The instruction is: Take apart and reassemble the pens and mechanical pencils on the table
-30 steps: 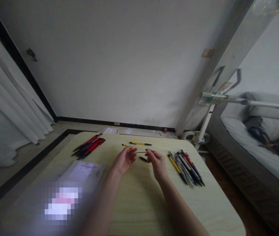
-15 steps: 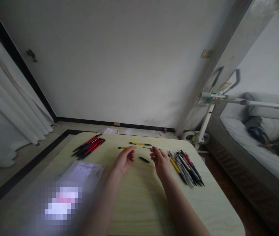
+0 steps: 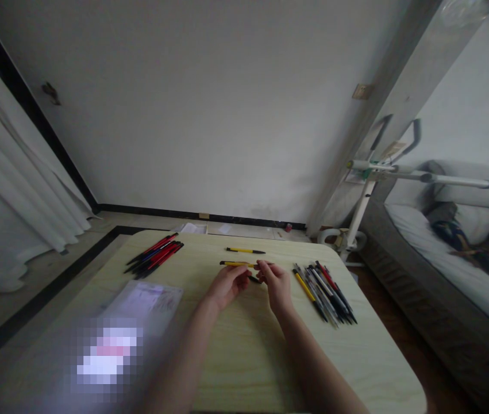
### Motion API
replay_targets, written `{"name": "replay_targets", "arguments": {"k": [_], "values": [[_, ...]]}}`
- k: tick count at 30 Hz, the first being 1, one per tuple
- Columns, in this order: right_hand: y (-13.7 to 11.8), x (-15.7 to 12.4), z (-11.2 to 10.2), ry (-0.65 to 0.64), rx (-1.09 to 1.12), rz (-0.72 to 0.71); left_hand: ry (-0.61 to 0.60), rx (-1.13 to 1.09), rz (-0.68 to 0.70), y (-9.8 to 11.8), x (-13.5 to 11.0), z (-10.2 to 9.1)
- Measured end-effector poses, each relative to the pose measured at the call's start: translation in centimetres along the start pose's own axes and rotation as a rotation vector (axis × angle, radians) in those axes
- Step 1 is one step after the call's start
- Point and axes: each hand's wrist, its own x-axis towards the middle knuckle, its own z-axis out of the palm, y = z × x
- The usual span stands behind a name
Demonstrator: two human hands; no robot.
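My left hand (image 3: 230, 283) is closed on a yellow pen barrel (image 3: 232, 263) with a black end, held level above the table. My right hand (image 3: 273, 279) pinches a thin dark pen refill (image 3: 271, 263), its tip against the barrel's right end. Whether the refill is inside the barrel I cannot tell. Under my fingers a small black pen part (image 3: 254, 279) lies on the table, partly hidden. Just beyond my hands rests a yellow pen (image 3: 246, 250) with black ends.
Red, black and blue pens (image 3: 156, 256) lie grouped at the table's far left. To the right is a pile of mixed pens (image 3: 328, 293). A clear plastic bag (image 3: 158, 302) lies at the left. Behind the table (image 3: 244, 356) stands a wall; a person sits on the sofa at right.
My hands have come together. The yellow barrel moved right with my left hand, and the refill moved left to meet its end.
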Motion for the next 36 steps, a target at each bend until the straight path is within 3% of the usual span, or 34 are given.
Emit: {"name": "replay_targets", "arguments": {"k": [20, 27, 31, 36], "values": [[-0.3, -0.2, 0.3, -0.067, -0.093, -0.023, -0.042, -0.067, -0.004, 0.4, -0.4, 0.2], [-1.2, -0.4, 0.3, -0.128, -0.166, -0.032, 0.02, -0.199, -0.017, 0.7, -0.2, -0.2], [-1.1, 0.0, -0.4, -0.105, -0.309, -0.103, 0.024, -0.356, 0.052, 1.7, -0.3, -0.7], [0.6, 0.9, -1.4, -0.092, -0.665, -0.253, 0.031, -0.609, 0.171, 2.8, -0.4, -1.1]]}}
